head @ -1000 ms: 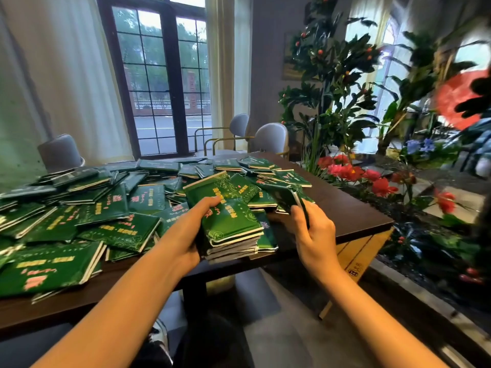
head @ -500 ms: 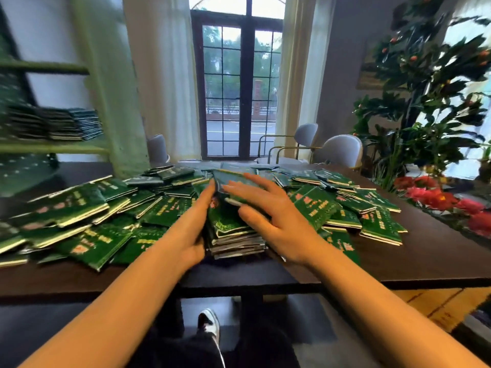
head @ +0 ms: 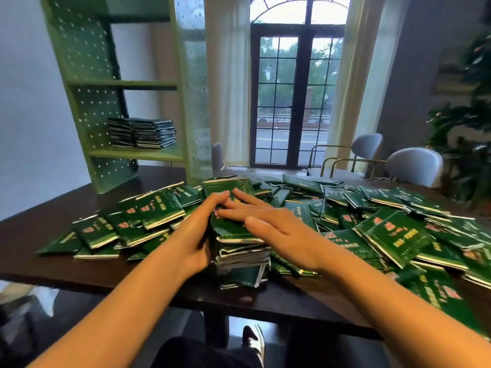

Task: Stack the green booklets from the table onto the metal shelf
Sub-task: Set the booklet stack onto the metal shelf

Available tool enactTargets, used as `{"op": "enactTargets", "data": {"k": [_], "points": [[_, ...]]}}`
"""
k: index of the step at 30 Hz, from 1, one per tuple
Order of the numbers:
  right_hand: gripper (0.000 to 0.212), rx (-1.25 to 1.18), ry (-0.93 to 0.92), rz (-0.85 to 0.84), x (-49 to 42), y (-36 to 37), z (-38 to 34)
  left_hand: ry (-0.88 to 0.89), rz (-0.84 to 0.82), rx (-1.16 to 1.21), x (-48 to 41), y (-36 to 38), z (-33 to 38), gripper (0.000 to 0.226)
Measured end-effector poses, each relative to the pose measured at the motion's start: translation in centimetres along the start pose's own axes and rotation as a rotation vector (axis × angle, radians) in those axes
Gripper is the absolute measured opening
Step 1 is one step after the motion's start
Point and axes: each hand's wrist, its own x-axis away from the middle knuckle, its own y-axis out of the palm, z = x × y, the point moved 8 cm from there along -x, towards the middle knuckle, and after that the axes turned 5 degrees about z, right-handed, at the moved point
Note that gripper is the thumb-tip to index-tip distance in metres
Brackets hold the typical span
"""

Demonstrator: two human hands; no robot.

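A thick stack of green booklets [head: 240, 257] stands near the front edge of the dark table [head: 53, 208]. My left hand [head: 195, 232] grips the stack's left side, its fingers curled over the top. My right hand [head: 273, 227] lies flat on top of the stack with straight fingers. Many loose green booklets lie spread on the left [head: 156, 208] and on the right [head: 396, 232] of the stack. The green metal shelf [head: 138, 154] stands on the table's far left, and its lower board carries piled booklets [head: 143, 132].
Two grey chairs [head: 414, 166] [head: 368, 146] stand behind the table on the right. A tall glass door [head: 295, 102] fills the back wall. A leafy plant [head: 467, 134] is at the far right. My shoe [head: 255, 341] shows under the table.
The view has swung left, bringing the shelf into sight. My right hand, which held a single booklet a second ago, now rests flat on the stack. My left hand has kept its hold.
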Motion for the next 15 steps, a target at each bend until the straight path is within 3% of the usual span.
{"op": "enactTargets", "data": {"k": [3,9,15], "points": [[0.049,-0.129,0.017,0.008,-2.0,0.1,-0.6,0.014,0.048,0.022,0.1,-2.0,0.9,0.039],[0.037,-0.366,0.017,0.206,-6.3,0.9,-0.4,0.055,0.147,0.074,0.1,-5.7,2.8,0.043],[0.035,-0.499,0.166,0.407,-10.5,2.2,1.0,0.109,0.299,0.081,0.3,-10.3,5.3,0.025]]}}
